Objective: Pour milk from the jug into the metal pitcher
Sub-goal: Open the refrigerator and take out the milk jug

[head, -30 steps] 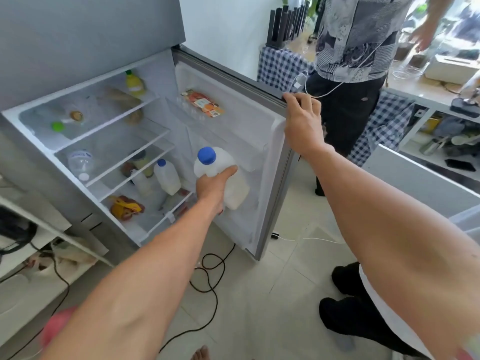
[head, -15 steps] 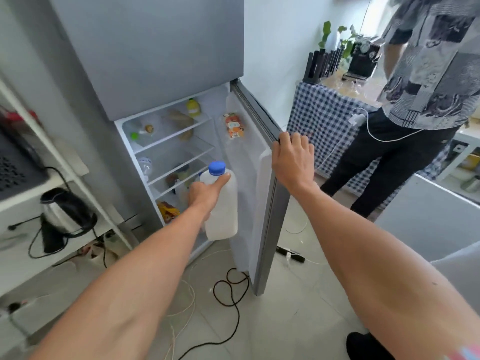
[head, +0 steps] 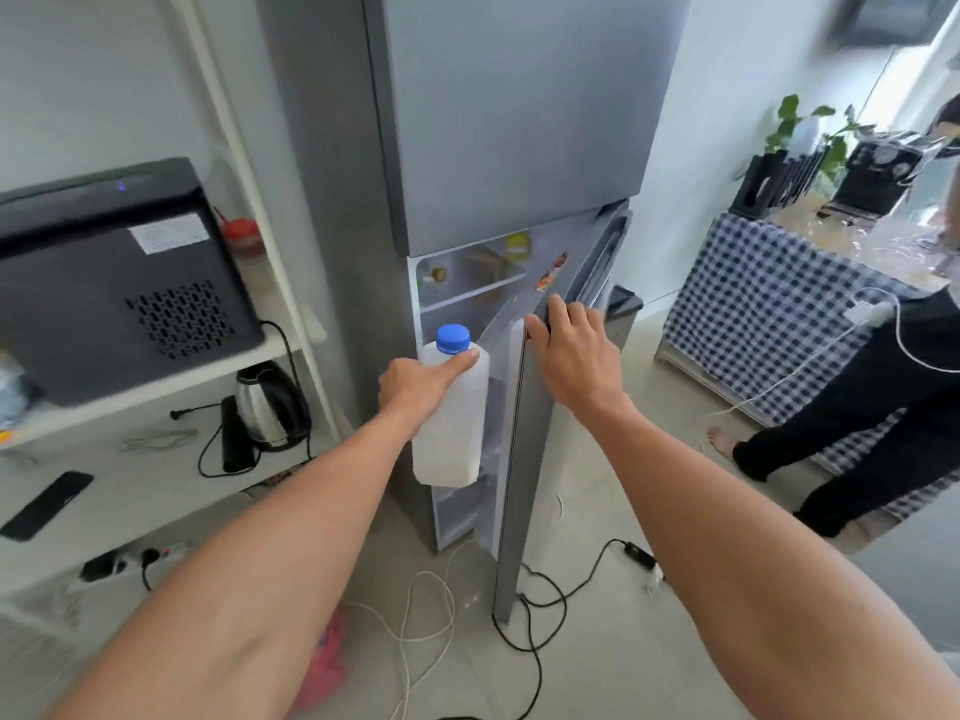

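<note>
Left hand [head: 415, 384]: wrapped around the upper part of the jug [head: 451, 423], thumb laid across its shoulder just below the cap [head: 453, 338]; the arm reached in from the near left.
Jug: white plastic, upright, hanging in the air in front of the narrow opening of the fridge [head: 498, 148], outside the shelves; milk appeared to fill most of it, though the cloudy wall made the level hard to read.
Cap: blue, screwed on.
Right hand [head: 574, 350]: fingers curled over the top edge of the door [head: 517, 459], grasping it; the arm came in from the near right.
Door: lower fridge door, only a little ajar, its edge facing the camera, just right of the jug.
Fridge: tall, grey, upper door closed; through the gap a top shelf showed with a yellow item [head: 517, 244] on it.
Left side: white shelving [head: 156, 491] with a black appliance [head: 119, 272] on the upper level, a kettle [head: 270, 402] below it and a black remote [head: 47, 504] nearer.
Floor: black and white cables [head: 524, 605] lay tangled at the foot of the door.
Right side: a second person [head: 883, 407] in dark trousers stood beside a counter draped in blue check cloth [head: 769, 288], well apart from the fridge.
</note>
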The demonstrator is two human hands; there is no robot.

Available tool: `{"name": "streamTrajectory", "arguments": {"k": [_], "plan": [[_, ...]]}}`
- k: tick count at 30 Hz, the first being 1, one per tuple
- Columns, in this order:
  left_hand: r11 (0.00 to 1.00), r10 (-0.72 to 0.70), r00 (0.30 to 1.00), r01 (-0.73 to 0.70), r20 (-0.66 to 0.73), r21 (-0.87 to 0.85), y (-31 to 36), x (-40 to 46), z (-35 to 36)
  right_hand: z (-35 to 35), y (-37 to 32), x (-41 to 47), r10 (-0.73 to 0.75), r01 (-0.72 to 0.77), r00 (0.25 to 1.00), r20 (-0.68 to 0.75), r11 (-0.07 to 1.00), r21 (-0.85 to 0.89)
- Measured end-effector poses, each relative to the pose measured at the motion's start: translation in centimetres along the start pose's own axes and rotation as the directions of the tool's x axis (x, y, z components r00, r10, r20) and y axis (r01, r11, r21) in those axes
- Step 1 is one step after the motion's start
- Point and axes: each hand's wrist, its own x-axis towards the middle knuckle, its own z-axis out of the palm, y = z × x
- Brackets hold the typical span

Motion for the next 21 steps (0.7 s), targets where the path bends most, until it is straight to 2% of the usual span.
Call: {"name": "streamTrajectory", "arguments": {"k": [9,10,13,14,17,21], "plan": [[0.998,-0.037,0.998,0.035,-0.042,-0.045,-1.1,3.0,-4.6,2.9,-6.4,4.3,-0.100,0.093,0.985,0.138,0.994,0.057],[0.998,-0.040,0.998,0.038,-0.047,-0.053,-1.2,3.3,-4.8,3.3,-7.1,4.9,-0.093,0.081,0.985,0.148,0.993,0.088],[0.997,-0.043,0.997,0.038,-0.059,-0.070,-1.4,4.0,-5.2,4.8,-8.9,6.6,0.014,-0.084,0.977,0.212,0.942,0.324],[0.996,-0.043,0.997,0.038,-0.059,-0.074,-1.5,4.2,-5.3,5.3,-9.2,7.2,-0.004,-0.095,0.966,0.257,0.923,0.372],[0.996,-0.051,0.997,0.047,-0.058,-0.073,-1.7,4.8,-5.7,6.4,-9.4,7.6,-0.123,-0.029,0.912,0.392,0.933,0.359],[0.995,-0.069,0.996,0.065,-0.052,-0.077,-1.9,5.4,-6.0,7.6,-9.3,6.8,-0.085,-0.083,0.890,0.448,0.936,0.342]]}}
